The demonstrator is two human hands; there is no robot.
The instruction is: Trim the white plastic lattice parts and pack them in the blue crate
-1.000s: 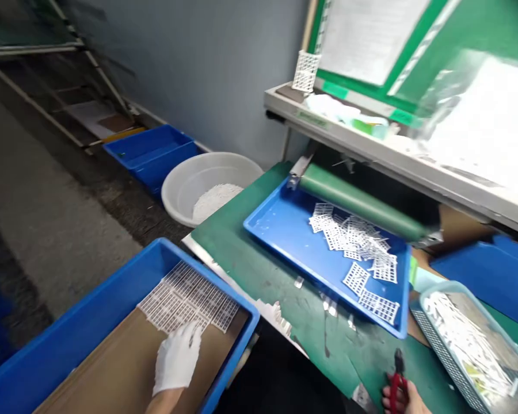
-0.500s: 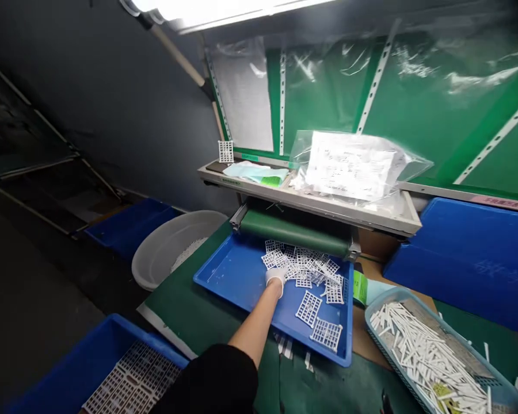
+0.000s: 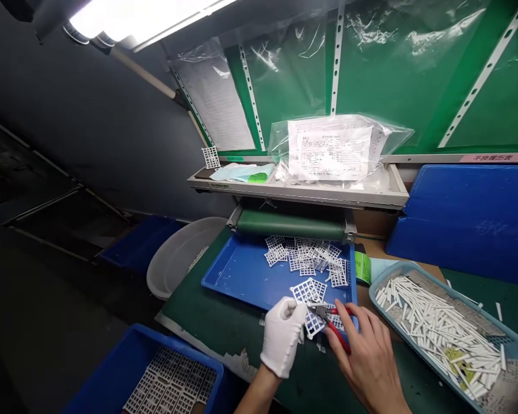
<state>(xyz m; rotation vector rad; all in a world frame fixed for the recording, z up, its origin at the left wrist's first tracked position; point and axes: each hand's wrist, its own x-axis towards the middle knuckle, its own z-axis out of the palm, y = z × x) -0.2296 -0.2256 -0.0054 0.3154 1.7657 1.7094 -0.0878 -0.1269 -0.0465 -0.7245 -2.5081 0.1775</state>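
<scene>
A dark grey wall [image 3: 90, 144] is lit by an overhead fluorescent tube [image 3: 112, 23]. A green panel [image 3: 397, 75] is set above a metal shelf [image 3: 293, 196], and a dark floor [image 3: 47, 322] is seen below.

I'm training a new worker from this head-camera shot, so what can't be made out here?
Head view:
The tips of the red-handled pliers: too small to show where they bite.
The white plastic grid: partly hidden by the gloved left hand.
The pliers' handles: partly covered by the right hand.
The sheet in the plastic bag: print too small to read.
The blue bin: cut off by the bottom edge.
</scene>
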